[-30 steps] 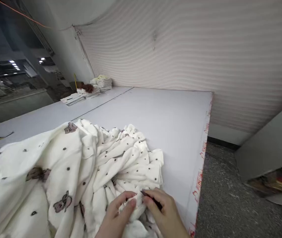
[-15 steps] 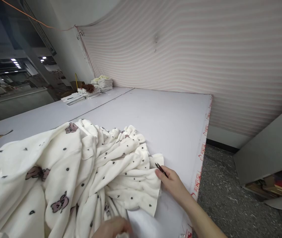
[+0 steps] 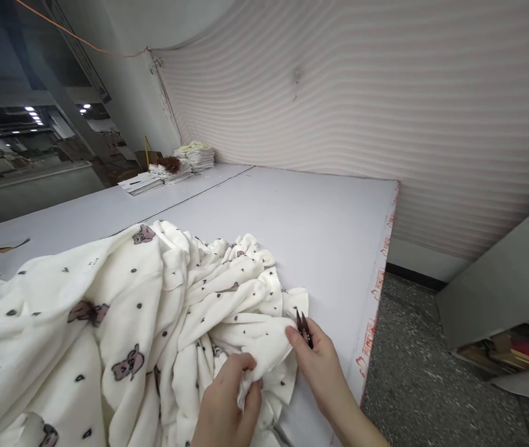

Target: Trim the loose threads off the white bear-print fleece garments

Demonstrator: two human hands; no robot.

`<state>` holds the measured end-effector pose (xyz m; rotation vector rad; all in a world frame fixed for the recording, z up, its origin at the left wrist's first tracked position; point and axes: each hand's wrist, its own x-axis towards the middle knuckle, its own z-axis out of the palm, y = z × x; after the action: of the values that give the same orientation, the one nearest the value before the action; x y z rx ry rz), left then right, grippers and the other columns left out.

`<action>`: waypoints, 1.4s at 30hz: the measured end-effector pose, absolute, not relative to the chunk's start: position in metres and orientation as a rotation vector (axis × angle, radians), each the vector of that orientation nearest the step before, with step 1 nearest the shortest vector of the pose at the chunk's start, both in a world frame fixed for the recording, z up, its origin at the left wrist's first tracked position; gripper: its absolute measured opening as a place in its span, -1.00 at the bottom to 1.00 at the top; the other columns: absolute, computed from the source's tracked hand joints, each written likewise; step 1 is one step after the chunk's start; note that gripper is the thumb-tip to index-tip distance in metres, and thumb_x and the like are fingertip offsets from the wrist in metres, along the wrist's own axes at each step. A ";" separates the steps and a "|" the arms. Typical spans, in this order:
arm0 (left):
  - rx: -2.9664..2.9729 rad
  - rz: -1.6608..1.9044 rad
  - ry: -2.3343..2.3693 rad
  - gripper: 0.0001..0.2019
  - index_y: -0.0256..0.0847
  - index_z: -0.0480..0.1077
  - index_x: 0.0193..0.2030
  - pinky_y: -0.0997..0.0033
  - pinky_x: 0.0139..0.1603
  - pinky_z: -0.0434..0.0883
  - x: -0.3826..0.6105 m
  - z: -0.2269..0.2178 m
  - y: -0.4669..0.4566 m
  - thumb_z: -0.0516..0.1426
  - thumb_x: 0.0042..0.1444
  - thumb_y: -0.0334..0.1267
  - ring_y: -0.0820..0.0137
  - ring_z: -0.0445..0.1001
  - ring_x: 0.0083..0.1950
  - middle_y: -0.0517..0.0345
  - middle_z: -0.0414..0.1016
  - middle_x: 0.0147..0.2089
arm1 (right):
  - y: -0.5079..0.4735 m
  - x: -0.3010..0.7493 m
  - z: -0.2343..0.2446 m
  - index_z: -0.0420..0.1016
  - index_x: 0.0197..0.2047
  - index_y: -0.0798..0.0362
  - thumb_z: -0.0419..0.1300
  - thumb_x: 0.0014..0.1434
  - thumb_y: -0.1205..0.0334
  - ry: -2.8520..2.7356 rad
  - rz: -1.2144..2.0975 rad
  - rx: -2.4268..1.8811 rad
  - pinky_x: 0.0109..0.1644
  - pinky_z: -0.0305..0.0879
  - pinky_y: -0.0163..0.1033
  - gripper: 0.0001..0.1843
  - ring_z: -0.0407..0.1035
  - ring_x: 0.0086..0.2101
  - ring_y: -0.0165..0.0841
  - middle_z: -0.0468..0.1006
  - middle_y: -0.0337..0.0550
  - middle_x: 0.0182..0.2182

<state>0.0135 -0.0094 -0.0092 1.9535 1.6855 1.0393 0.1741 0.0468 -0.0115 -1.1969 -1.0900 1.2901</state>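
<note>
A heap of soft white cloth (image 3: 120, 310) with small dark marks and mauve animal figures lies in folds over the near part of the table. At its lower right, my left hand (image 3: 230, 400) is closed, with a fold of the cloth pinched between thumb and fingers. My right hand (image 3: 323, 366) holds dark thread snips (image 3: 302, 328), their two pointed blades sticking up past the fingers and slightly apart. The right thumb tip touches the cloth's right edge. Part of the snips is hidden inside the right hand.
The pale table (image 3: 330, 223) has a right edge lined with red-printed tape (image 3: 371, 335). Stacks of folded white cloth (image 3: 194, 158) stand at the far left. A striped sheet (image 3: 339, 105) hangs behind the table. A cabinet (image 3: 516, 298) stands on the speckled floor at right.
My left hand has risen from the bottom edge and taken hold of a cloth fold. The snips in my right hand have turned more upright. The cloth's lower right part has been gathered up.
</note>
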 end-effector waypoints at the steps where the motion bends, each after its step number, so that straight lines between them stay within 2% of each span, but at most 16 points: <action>1: 1.980 1.079 1.655 -0.85 -0.07 0.29 -0.17 0.44 -0.30 0.36 0.011 -0.008 -0.012 -0.03 0.16 -0.35 0.36 0.46 -0.32 0.20 0.43 -0.32 | 0.046 0.178 -0.009 0.37 -0.23 0.03 0.18 0.18 0.06 -1.225 1.159 -1.241 -0.44 0.25 -0.39 -0.78 0.36 -0.46 -0.40 0.46 -0.26 -0.46; 3: 2.031 1.139 1.607 -0.84 -0.06 0.30 -0.15 0.47 -0.30 0.36 0.008 -0.005 -0.015 -0.02 0.19 -0.36 0.38 0.45 -0.31 0.20 0.42 -0.30 | 0.038 0.188 -0.004 0.38 -0.14 -0.02 0.13 0.21 0.12 -1.510 0.891 -1.321 -0.37 0.31 -0.34 -0.81 0.42 -0.32 -0.31 0.49 -0.15 -0.24; 5: 2.045 1.168 1.589 -0.85 -0.07 0.32 -0.17 0.49 -0.31 0.36 0.007 -0.003 -0.016 -0.01 0.20 -0.38 0.39 0.45 -0.32 0.20 0.41 -0.32 | 0.026 0.196 0.002 0.40 -0.07 -0.07 0.11 0.22 0.15 -1.712 0.758 -1.329 -0.36 0.36 -0.32 -0.79 0.44 -0.30 -0.30 0.44 -0.13 -0.16; 10: 1.968 1.262 1.600 -0.89 -0.12 0.38 -0.24 0.43 -0.17 0.39 0.006 -0.001 -0.017 0.03 0.20 -0.31 0.33 0.47 -0.16 0.06 0.45 -0.17 | 0.007 0.194 0.004 0.33 0.10 -0.11 0.13 0.20 0.27 -1.981 0.740 -1.203 -0.23 0.39 -0.27 -0.61 0.45 -0.28 -0.30 0.46 -0.17 -0.20; 13: 1.711 1.183 1.601 -0.85 -0.13 0.43 -0.24 0.42 -0.20 0.41 0.004 0.007 -0.016 0.06 0.18 -0.17 0.31 0.49 -0.21 0.09 0.51 -0.22 | 0.016 0.178 -0.002 0.43 -0.12 -0.03 0.07 0.17 0.37 -1.881 0.751 -1.199 -0.30 0.34 -0.29 -0.76 0.42 -0.35 -0.32 0.46 -0.19 -0.32; 15: 1.485 1.074 1.591 -0.77 -0.14 0.45 -0.22 0.45 -0.27 0.42 0.001 0.016 -0.014 0.08 0.15 -0.06 0.31 0.48 -0.26 0.14 0.52 -0.31 | 0.023 0.168 -0.002 0.41 -0.28 0.00 0.06 0.16 0.38 -1.753 0.845 -1.179 -0.31 0.32 -0.31 -0.86 0.41 -0.36 -0.32 0.47 -0.20 -0.38; 17: 1.307 0.987 1.583 -0.68 -0.17 0.46 -0.20 0.45 -0.30 0.41 -0.003 0.022 -0.011 0.09 0.13 0.02 0.30 0.48 -0.28 0.17 0.52 -0.35 | 0.027 0.162 0.000 0.39 -0.26 0.01 0.08 0.17 0.35 -1.632 0.969 -1.121 -0.29 0.34 -0.32 -0.90 0.43 -0.34 -0.32 0.50 -0.20 -0.37; 19: 1.199 0.926 1.563 -0.63 -0.18 0.46 -0.17 0.43 -0.29 0.41 -0.007 0.025 -0.009 0.08 0.10 0.07 0.30 0.48 -0.29 0.20 0.51 -0.39 | 0.025 0.159 0.002 0.42 -0.16 0.00 0.10 0.16 0.36 -1.615 1.051 -1.003 -0.18 0.38 -0.29 -0.82 0.46 -0.23 -0.29 0.54 -0.14 -0.25; 22: 1.114 0.914 1.598 -0.59 -0.18 0.46 -0.17 0.36 -0.11 0.42 -0.010 0.026 -0.009 0.12 0.03 0.11 0.23 0.49 -0.13 0.14 0.57 -0.23 | 0.019 0.156 -0.003 0.47 -0.07 -0.03 0.12 0.10 0.45 -1.707 1.037 -0.884 -0.01 0.35 -0.24 -0.66 0.44 -0.08 -0.24 0.55 -0.09 -0.10; 25: 1.145 0.918 1.641 -0.64 -0.15 0.48 -0.23 0.36 0.03 0.38 -0.009 0.029 -0.012 0.13 0.02 0.09 0.20 0.46 -0.01 0.13 0.57 -0.10 | 0.013 0.150 -0.012 0.48 -0.09 -0.04 0.09 0.05 0.50 -1.777 0.945 -0.913 -0.09 0.37 -0.25 -0.61 0.48 -0.17 -0.25 0.59 -0.12 -0.17; 29: 1.209 0.896 1.582 -0.70 -0.13 0.45 -0.30 0.45 -0.15 0.40 -0.007 0.036 -0.013 0.09 0.09 0.05 0.29 0.47 -0.20 0.22 0.55 -0.31 | 0.010 0.145 -0.015 0.38 -0.03 -0.03 0.07 0.10 0.43 -1.801 1.017 -0.927 -0.35 0.33 -0.33 -0.63 0.45 -0.43 -0.32 0.58 -0.21 -0.37; 31: 1.206 0.933 1.556 -0.72 -0.14 0.44 -0.31 0.48 -0.17 0.39 -0.007 0.037 -0.013 0.10 0.10 0.02 0.30 0.46 -0.22 0.22 0.53 -0.33 | 0.009 0.144 -0.015 0.36 -0.05 -0.02 0.09 0.09 0.39 -1.790 1.047 -0.924 -0.43 0.28 -0.36 -0.66 0.40 -0.51 -0.36 0.54 -0.26 -0.44; 33: 1.236 0.953 1.528 -0.74 -0.15 0.45 -0.31 0.50 -0.20 0.38 -0.007 0.035 -0.013 0.11 0.10 0.00 0.31 0.45 -0.21 0.21 0.51 -0.32 | 0.009 0.143 -0.014 0.38 -0.13 -0.01 0.08 0.12 0.36 -1.787 1.004 -0.960 -0.40 0.26 -0.36 -0.77 0.39 -0.49 -0.37 0.52 -0.25 -0.44; 35: 1.296 0.921 1.529 -0.72 -0.14 0.44 -0.22 0.53 -0.35 0.35 -0.007 0.033 -0.013 0.10 0.10 0.01 0.35 0.42 -0.28 0.21 0.46 -0.33 | 0.009 0.142 -0.014 0.37 -0.21 0.00 0.02 0.21 0.31 -1.776 0.966 -1.019 -0.39 0.22 -0.35 -0.87 0.38 -0.49 -0.38 0.49 -0.25 -0.47; 38: 1.414 0.825 1.506 -0.68 -0.14 0.43 -0.15 0.55 -0.47 0.26 -0.008 0.030 -0.012 0.07 0.13 0.02 0.37 0.39 -0.30 0.19 0.43 -0.32 | 0.009 0.137 -0.014 0.30 -0.31 0.01 -0.06 0.31 0.19 -1.737 0.989 -1.095 -0.47 0.11 -0.35 -0.80 0.27 -0.57 -0.42 0.37 -0.31 -0.57; 42: 1.379 0.803 1.508 -0.70 -0.17 0.42 -0.30 0.55 -0.47 0.22 -0.007 0.030 -0.012 0.05 0.14 0.02 0.37 0.36 -0.31 0.20 0.43 -0.36 | 0.010 0.134 -0.010 0.24 -0.37 0.01 -0.03 0.31 0.09 -1.549 1.124 -1.167 -0.49 0.09 -0.37 -0.75 0.21 -0.56 -0.43 0.30 -0.34 -0.59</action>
<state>-0.0074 -0.0116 0.0299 1.3795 1.5078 0.8032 0.1336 0.0099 -0.0103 -1.1669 -1.5486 1.1243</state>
